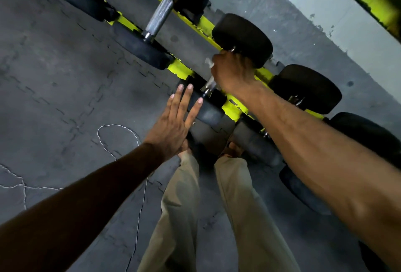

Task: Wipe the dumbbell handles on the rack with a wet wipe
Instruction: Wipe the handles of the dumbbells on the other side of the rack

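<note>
My right hand [233,71] grips the metal handle [209,88] of a black dumbbell [243,39] on the yellow rack [181,68]. A white wet wipe [209,62] sticks out between my fingers and the handle. Most of that handle is hidden under my fist. My left hand [175,119] is flat with straight, spread fingers, and its fingertips touch the near black head [208,113] of the same dumbbell. Another dumbbell with a bare knurled handle [160,12] lies further left on the rack.
More black dumbbells [308,88] sit to the right along the rack. Dark rubber floor tiles [65,76] spread to the left, with a thin white cord [121,128] lying on them. My legs in beige trousers [217,217] stand right before the rack.
</note>
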`<state>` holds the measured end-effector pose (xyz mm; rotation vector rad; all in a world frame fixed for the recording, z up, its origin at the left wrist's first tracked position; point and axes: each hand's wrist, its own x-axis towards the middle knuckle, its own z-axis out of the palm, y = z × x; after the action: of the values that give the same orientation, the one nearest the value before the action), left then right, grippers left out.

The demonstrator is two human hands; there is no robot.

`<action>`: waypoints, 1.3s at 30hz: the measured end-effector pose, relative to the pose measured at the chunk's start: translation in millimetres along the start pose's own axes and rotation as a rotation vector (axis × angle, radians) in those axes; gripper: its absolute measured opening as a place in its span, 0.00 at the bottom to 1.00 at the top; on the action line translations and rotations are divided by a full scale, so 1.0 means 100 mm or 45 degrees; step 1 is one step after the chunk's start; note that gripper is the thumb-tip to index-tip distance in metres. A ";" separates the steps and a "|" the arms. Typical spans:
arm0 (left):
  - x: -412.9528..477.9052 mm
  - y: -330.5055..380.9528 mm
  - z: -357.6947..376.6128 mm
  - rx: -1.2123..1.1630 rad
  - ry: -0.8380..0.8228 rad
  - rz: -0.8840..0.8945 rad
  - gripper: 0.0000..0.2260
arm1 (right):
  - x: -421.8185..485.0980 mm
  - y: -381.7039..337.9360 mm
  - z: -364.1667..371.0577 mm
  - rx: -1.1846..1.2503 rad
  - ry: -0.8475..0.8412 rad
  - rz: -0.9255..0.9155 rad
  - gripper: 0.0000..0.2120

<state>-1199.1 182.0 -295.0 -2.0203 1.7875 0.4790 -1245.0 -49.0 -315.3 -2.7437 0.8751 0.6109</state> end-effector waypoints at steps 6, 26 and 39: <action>0.03 0.00 0.05 -0.012 0.037 -0.014 0.50 | 0.00 -0.39 -0.19 -0.045 -0.345 -0.244 0.17; 0.00 -0.01 -0.08 -0.219 0.258 0.127 0.42 | -0.18 -0.08 0.06 0.165 -0.203 -0.432 0.12; 0.03 0.15 -0.13 -0.196 0.140 0.037 0.50 | -0.53 -0.04 0.63 0.581 0.193 0.026 0.04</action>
<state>-1214.0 171.0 -286.6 -2.1649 1.8995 0.5393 -1302.1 0.6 -347.8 -2.3879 0.9394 0.1744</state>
